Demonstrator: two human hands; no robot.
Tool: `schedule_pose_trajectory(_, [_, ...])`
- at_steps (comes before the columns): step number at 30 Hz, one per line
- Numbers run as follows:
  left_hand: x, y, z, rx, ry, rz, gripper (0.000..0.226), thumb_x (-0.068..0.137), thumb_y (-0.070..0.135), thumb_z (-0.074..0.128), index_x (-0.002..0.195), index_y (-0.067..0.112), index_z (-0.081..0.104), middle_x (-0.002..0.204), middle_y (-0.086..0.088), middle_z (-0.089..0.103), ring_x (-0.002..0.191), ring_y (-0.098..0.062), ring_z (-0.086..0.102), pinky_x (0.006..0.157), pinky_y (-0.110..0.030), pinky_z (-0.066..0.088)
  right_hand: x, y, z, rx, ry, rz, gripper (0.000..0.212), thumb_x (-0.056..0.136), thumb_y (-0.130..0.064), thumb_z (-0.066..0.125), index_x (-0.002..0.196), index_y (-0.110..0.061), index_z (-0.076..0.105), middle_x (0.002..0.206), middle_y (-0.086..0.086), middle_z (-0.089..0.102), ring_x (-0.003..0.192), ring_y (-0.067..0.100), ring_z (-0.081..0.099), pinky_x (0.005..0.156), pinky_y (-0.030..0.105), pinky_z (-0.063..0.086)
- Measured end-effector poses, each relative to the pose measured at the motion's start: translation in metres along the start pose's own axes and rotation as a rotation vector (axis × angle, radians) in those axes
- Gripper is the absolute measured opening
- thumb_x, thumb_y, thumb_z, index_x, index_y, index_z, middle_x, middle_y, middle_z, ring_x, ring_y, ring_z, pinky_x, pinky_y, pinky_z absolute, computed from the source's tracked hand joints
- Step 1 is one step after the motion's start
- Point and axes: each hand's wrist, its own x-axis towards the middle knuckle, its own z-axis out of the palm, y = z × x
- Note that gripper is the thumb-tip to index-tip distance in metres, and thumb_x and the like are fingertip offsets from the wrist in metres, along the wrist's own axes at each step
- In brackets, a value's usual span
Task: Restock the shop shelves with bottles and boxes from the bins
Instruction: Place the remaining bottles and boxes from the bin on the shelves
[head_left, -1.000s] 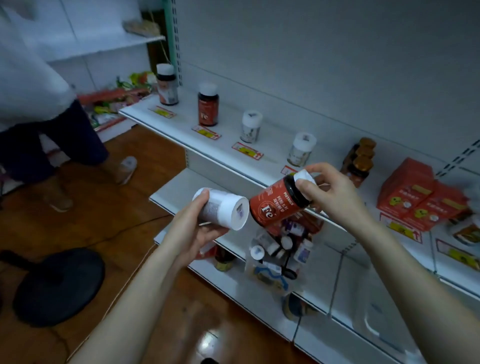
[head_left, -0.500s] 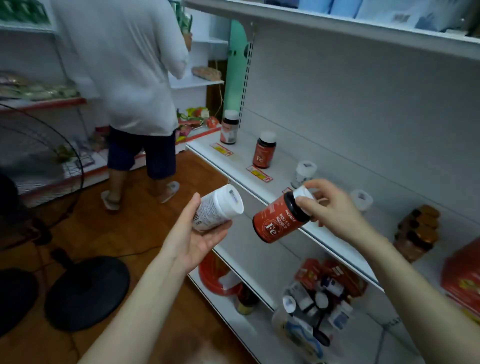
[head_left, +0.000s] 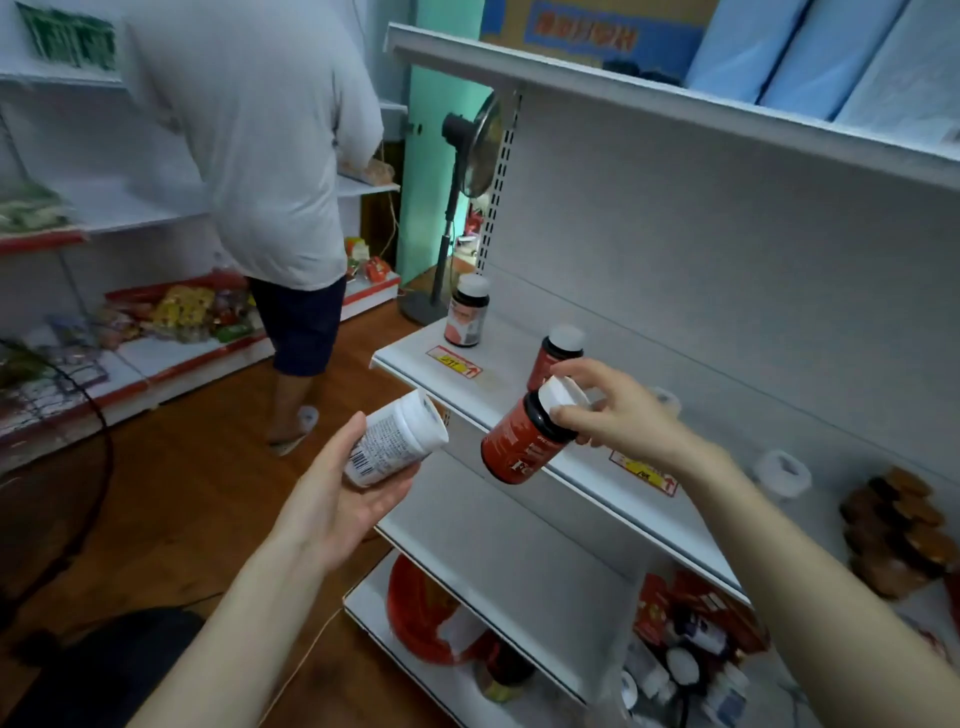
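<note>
The red bottle (head_left: 519, 447) is raised toward the shelf (head_left: 498, 343), its cap pinched by the right hand (head_left: 618, 415); it should be righted first. A white bottle (head_left: 395, 441) is clasped by the left hand (head_left: 337, 493).

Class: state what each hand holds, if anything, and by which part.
The left hand holds a white bottle by its base end, lying in the palm. The right hand holds a red bottle, its grip pinching the white cap.

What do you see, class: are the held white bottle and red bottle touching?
Apart. The head view shows a strip of shelf between the white bottle, held in the left hand, and the red bottle, gripped by the right hand.
</note>
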Motion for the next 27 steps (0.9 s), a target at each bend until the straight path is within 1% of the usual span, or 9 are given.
schedule_pose_trajectory(3, [0.018, 0.010, -0.002, 0.012, -0.019, -0.019, 0.021, 0.092, 0.033, 0.050, 0.100, 0.016, 0.058, 0.108, -0.016, 0.059, 0.095, -0.029, 0.063, 0.074, -0.033, 0.056, 0.022, -0.002, 0.001, -0.081, 0.058, 0.024, 0.042, 0.084, -0.025, 0.060, 0.124, -0.027, 0.049, 0.118, -0.005, 0.054, 0.089, 0.018, 0.060, 0.070, 0.025, 0.046])
schedule_pose_trajectory(5, [0.031, 0.014, -0.002, 0.035, -0.032, -0.036, 0.022, 0.092, 0.034, 0.049, 0.101, 0.016, 0.058, 0.109, -0.016, 0.059, 0.094, -0.028, 0.063, 0.074, -0.032, 0.056, 0.035, -0.002, -0.008, -0.153, 0.095, 0.037, 0.043, 0.083, -0.029, 0.061, 0.125, -0.028, 0.050, 0.116, -0.007, 0.054, 0.096, 0.015, 0.055, 0.076, 0.027, 0.043])
schedule_pose_trajectory(9, [0.053, 0.016, 0.002, 0.021, -0.053, -0.083, 0.028, 0.091, 0.034, 0.050, 0.106, 0.012, 0.059, 0.109, -0.018, 0.060, 0.093, -0.029, 0.064, 0.071, -0.032, 0.056, 0.061, 0.010, -0.039, -0.215, 0.166, 0.101, 0.042, 0.082, -0.030, 0.060, 0.123, -0.027, 0.052, 0.115, -0.005, 0.053, 0.095, 0.014, 0.051, 0.070, 0.024, 0.039])
schedule_pose_trajectory(10, [0.058, 0.016, 0.004, 0.016, -0.060, -0.091, 0.028, 0.091, 0.033, 0.051, 0.107, 0.012, 0.059, 0.108, -0.018, 0.061, 0.092, -0.029, 0.065, 0.071, -0.033, 0.056, 0.068, 0.015, -0.046, -0.256, 0.173, 0.123, 0.042, 0.082, -0.031, 0.060, 0.123, -0.028, 0.051, 0.118, -0.004, 0.053, 0.097, 0.014, 0.051, 0.072, 0.024, 0.039])
schedule_pose_trajectory(13, [0.073, 0.014, 0.011, 0.023, -0.092, -0.100, 0.029, 0.090, 0.033, 0.051, 0.107, 0.012, 0.061, 0.104, -0.017, 0.065, 0.087, -0.028, 0.067, 0.069, -0.033, 0.057, 0.090, 0.031, -0.060, -0.343, 0.123, 0.205, 0.046, 0.082, -0.031, 0.060, 0.126, -0.027, 0.048, 0.128, -0.001, 0.050, 0.107, 0.016, 0.049, 0.080, 0.027, 0.038])
schedule_pose_trajectory(16, [0.087, 0.013, 0.021, 0.050, -0.100, -0.107, 0.028, 0.090, 0.035, 0.051, 0.105, 0.014, 0.062, 0.105, -0.018, 0.064, 0.085, -0.029, 0.068, 0.071, -0.034, 0.056, 0.109, 0.051, -0.064, -0.381, 0.072, 0.229, 0.049, 0.083, -0.027, 0.059, 0.129, -0.020, 0.046, 0.135, 0.003, 0.047, 0.116, 0.021, 0.048, 0.082, 0.026, 0.036])
schedule_pose_trajectory(19, [0.101, 0.010, 0.037, 0.057, -0.094, -0.121, 0.026, 0.091, 0.035, 0.050, 0.103, 0.015, 0.062, 0.105, -0.018, 0.065, 0.084, -0.028, 0.069, 0.074, -0.034, 0.056, 0.122, 0.069, -0.066, -0.402, 0.042, 0.247, 0.049, 0.083, -0.026, 0.060, 0.129, -0.018, 0.046, 0.133, 0.005, 0.048, 0.114, 0.021, 0.048, 0.081, 0.026, 0.036])
schedule_pose_trajectory(22, [0.114, 0.007, 0.049, 0.057, -0.095, -0.135, 0.029, 0.091, 0.036, 0.050, 0.104, 0.013, 0.061, 0.104, -0.018, 0.065, 0.083, -0.028, 0.069, 0.078, -0.034, 0.055, 0.133, 0.083, -0.067, -0.409, 0.019, 0.281, 0.049, 0.083, -0.026, 0.060, 0.129, -0.017, 0.046, 0.133, 0.006, 0.047, 0.115, 0.022, 0.048, 0.083, 0.027, 0.039])
schedule_pose_trajectory(27, [0.132, 0.000, 0.063, 0.051, -0.107, -0.137, 0.037, 0.091, 0.036, 0.049, 0.117, 0.011, 0.057, 0.104, -0.017, 0.065, 0.076, -0.026, 0.071, 0.072, -0.035, 0.056, 0.147, 0.103, -0.062, -0.359, -0.025, 0.312, 0.048, 0.082, -0.027, 0.061, 0.127, -0.019, 0.047, 0.129, 0.007, 0.047, 0.101, 0.016, 0.045, 0.080, 0.026, 0.039])
